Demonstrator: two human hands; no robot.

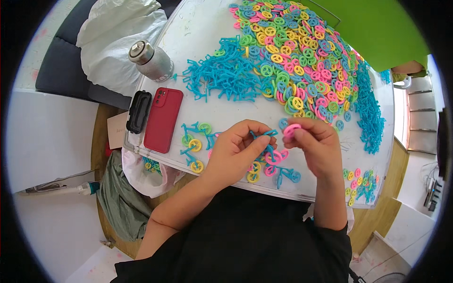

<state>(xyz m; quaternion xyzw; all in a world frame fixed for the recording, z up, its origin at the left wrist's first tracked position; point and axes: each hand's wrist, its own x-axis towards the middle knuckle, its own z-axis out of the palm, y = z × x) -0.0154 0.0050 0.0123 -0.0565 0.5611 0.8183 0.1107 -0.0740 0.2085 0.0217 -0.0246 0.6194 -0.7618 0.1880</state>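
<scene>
Both forearms rise from the lower edge and meet over the near part of the table [198, 28]; the left hand [234, 150] is curled, thumb and fingers pinching a small blue bicycle frame [265, 136] held just above the surface; the right hand [316, 141] pinches a pink wheel [291, 129] at its fingertips, just beside the frame's end, the two nearly touching; under and between the hands lie finished little bicycles [273, 165] with pink, yellow and blue wheels; more sit left of the left hand; beyond the hands spreads a heap of coloured wheels [297, 61] with blue frames [226, 75] beside it; far left of the left hand lie a red phone [163, 120], a black case [139, 112] and a metal flask [151, 60]; the table is white and round-cornered, with wooden floor below.
</scene>
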